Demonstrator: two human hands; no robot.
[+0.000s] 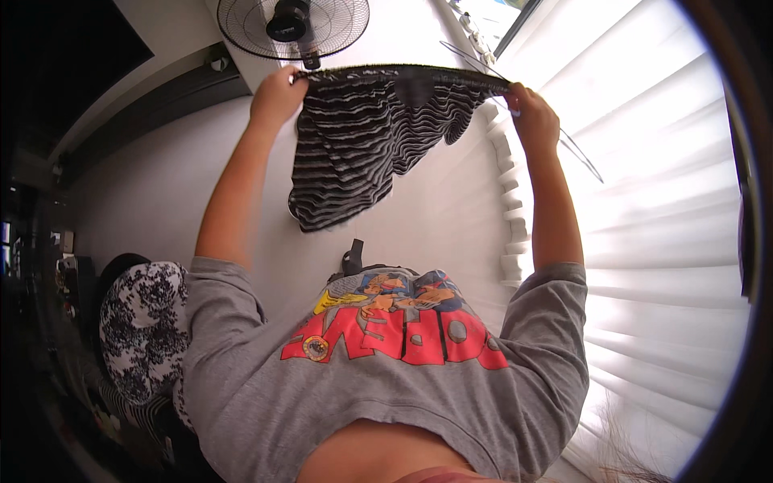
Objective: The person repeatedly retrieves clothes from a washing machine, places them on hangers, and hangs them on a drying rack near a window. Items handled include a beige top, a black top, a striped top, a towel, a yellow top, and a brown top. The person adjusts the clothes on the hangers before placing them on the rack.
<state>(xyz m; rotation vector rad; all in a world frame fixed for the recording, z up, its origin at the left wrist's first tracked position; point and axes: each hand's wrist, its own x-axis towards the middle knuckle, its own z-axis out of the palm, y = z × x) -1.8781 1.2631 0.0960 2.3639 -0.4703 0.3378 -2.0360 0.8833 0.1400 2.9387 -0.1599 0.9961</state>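
A black garment with wavy light stripes hangs stretched between my two hands at arm's length, its dark gathered band along the top. My left hand pinches one end of this band. The other end is gripped in my right hand, together with a thin wire clothes hanger that sticks out above and below the fist. The lower edge of the garment hangs loose and slants up toward the right. Whether it is a skirt or another piece of clothing, I cannot tell.
A black fan stands just beyond the garment. White sheer curtains hang along the right side, near a window. At the left is a cushion or cloth with a black-and-white pattern, beside dark items.
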